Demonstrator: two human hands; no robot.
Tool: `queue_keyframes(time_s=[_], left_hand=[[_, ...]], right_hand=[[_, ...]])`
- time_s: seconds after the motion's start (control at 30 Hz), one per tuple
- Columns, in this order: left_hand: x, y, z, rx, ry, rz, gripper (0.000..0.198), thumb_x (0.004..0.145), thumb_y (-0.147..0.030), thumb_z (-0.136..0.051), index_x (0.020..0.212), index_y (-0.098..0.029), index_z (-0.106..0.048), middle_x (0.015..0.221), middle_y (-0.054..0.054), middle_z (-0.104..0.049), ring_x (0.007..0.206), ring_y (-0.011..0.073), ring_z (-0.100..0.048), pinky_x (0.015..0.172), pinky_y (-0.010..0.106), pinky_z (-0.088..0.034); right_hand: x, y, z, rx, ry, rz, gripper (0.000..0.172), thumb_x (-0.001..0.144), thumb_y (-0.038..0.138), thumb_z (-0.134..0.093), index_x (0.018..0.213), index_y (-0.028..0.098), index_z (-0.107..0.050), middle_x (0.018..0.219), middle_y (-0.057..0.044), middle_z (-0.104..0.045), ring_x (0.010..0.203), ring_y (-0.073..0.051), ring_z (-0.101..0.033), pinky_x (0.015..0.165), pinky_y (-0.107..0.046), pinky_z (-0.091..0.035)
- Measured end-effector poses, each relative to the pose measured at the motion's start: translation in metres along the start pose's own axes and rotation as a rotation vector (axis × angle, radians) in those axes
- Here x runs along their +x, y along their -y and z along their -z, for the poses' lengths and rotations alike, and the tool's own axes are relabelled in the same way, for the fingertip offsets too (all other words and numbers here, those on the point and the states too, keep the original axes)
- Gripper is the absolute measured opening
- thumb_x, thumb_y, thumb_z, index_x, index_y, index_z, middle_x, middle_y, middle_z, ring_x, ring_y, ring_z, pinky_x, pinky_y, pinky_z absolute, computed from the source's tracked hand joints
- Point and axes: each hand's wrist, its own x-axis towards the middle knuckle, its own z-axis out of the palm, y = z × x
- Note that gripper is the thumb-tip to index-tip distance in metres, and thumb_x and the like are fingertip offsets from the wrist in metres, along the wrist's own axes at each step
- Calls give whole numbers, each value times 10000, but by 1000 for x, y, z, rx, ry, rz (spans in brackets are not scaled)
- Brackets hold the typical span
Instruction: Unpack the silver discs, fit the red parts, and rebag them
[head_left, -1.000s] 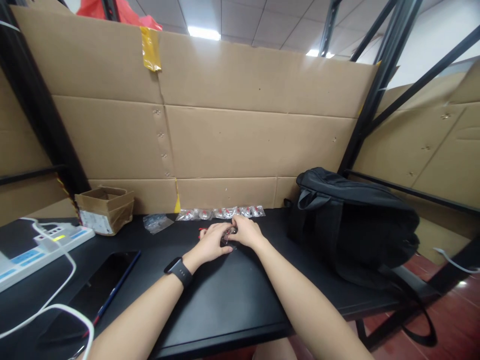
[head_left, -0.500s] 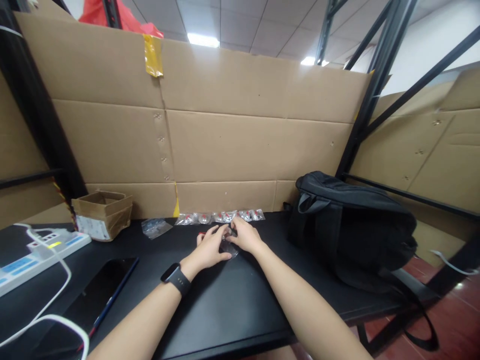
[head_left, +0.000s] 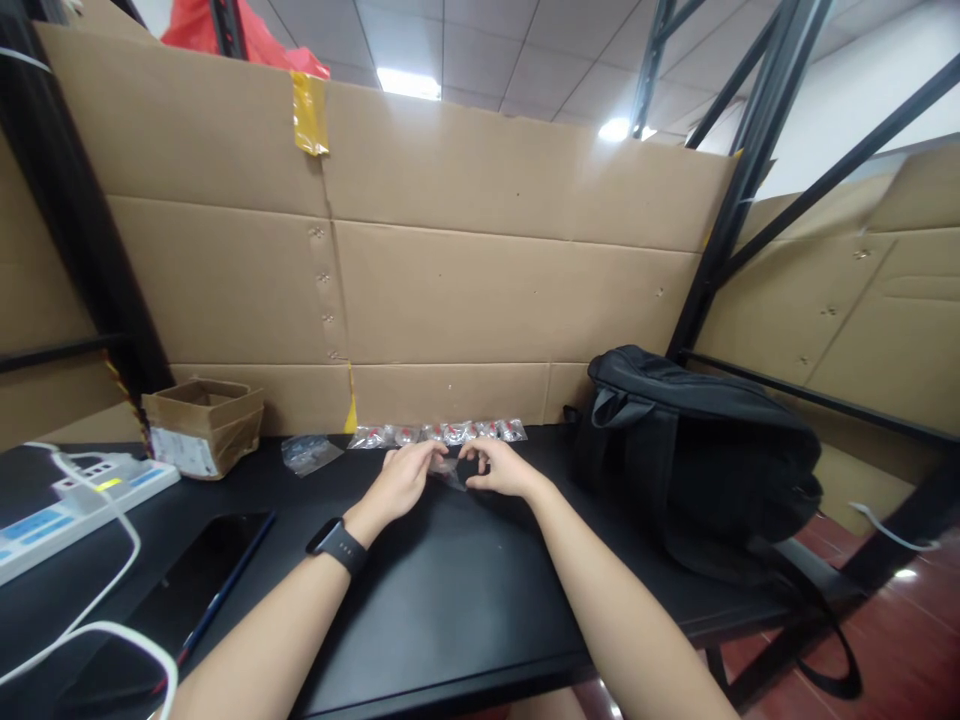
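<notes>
A small clear plastic bag (head_left: pixel 450 474) is between my hands, low over the black table. My left hand (head_left: pixel 407 474), with a dark watch (head_left: pixel 337 545) on its wrist, pinches the bag at its fingertips; what is inside the bag is too small to make out. My right hand (head_left: pixel 504 468) is just to the right, its thumb and curled fingers apart with nothing visible between them. Just behind both hands, a row of clear packets (head_left: pixel 457 432) with shiny and red contents lies along the cardboard wall.
Another clear bag (head_left: pixel 309 454) lies to the left, near an open cardboard box (head_left: pixel 202 425). A power strip (head_left: pixel 90 510) with white cables and a dark tablet (head_left: pixel 187 590) are at the left. A black backpack (head_left: pixel 705 450) stands at the right. A cardboard wall (head_left: pixel 450 290) closes the back.
My hands have drawn apart and moved slightly away from me, toward the row of packets. The right hand's fingers have come off the small bag; the left hand keeps it.
</notes>
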Motion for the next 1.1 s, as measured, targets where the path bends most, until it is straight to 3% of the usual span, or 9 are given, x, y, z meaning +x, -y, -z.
queue_keyframes(time_s=[0.1, 0.27, 0.43, 0.53, 0.8, 0.9, 0.93, 1.03, 1.1], left_hand=[[-1, 1, 2, 29, 15, 7, 371, 985, -236, -299, 1203, -284, -595, 1090, 25, -717, 1054, 201, -623, 982, 371, -421], [-3, 11, 15, 232, -14, -1, 443, 780, -19, -426, 1060, -280, -650, 1150, 38, -680, 1162, 243, -546, 1005, 407, -367], [-6, 14, 21, 271, 96, -35, 251, 738, -214, -686, 977, -291, -672, 1117, 24, -663, 1132, 277, -531, 995, 432, -359], [-5, 10, 19, 224, 114, -21, 115, 813, -331, -660, 908, -276, -695, 1016, 20, -693, 1079, 257, -567, 995, 421, -358], [-1, 11, 13, 19, 128, 159, 188, 857, -376, -563, 889, -243, -692, 912, 4, -754, 883, 201, -676, 851, 311, -449], [-1, 8, 8, -47, 89, 261, 265, 833, -365, -574, 1074, -263, -618, 899, -17, -766, 903, 203, -694, 856, 320, -447], [-1, 6, 7, -44, 73, 303, 352, 821, -350, -579, 1164, -273, -568, 882, -23, -768, 911, 210, -698, 864, 333, -440], [-2, 1, 4, -1, 74, 355, 576, 798, -288, -571, 1354, -318, -427, 851, -35, -770, 940, 226, -701, 898, 372, -409], [-4, -2, 2, 53, 119, 301, 544, 807, -261, -548, 1338, -359, -487, 852, -32, -770, 969, 233, -694, 921, 399, -385]], right_hand=[[3, 6, -14, -48, -15, 3, 513, 577, 208, -900, 1026, 211, -652, 996, 0, -592, 684, -101, -511, 678, -229, -449], [7, 17, -24, -87, -37, 71, 377, 654, 115, -840, 979, 216, -680, 979, 3, -580, 710, -100, -496, 707, -220, -433], [8, 17, -21, -114, -64, 91, 137, 743, 198, -814, 861, 216, -746, 909, -6, -600, 756, -123, -534, 755, -241, -437], [8, 14, -19, -102, -69, 88, 24, 793, 209, -770, 816, 214, -763, 873, -18, -645, 790, -139, -570, 773, -250, -440], [10, 4, -15, 159, -70, -222, 73, 792, 193, -695, 774, 159, -757, 710, -23, -721, 648, -143, -622, 669, -249, -464], [9, 2, -17, 290, -93, -326, 30, 760, 171, -700, 753, 151, -722, 694, -26, -722, 613, -134, -623, 614, -226, -463], [8, 2, -18, 314, -104, -347, 48, 749, 159, -701, 796, 154, -712, 688, -19, -720, 584, -124, -610, 587, -215, -453], [5, 3, -20, 314, -123, -360, 391, 726, 125, -696, 1107, 195, -640, 660, 33, -704, 489, -96, -547, 523, -188, -419], [3, 5, -20, 250, -109, -317, 568, 728, 106, -678, 1270, 227, -561, 656, 55, -694, 490, -96, -547, 536, -189, -428]])
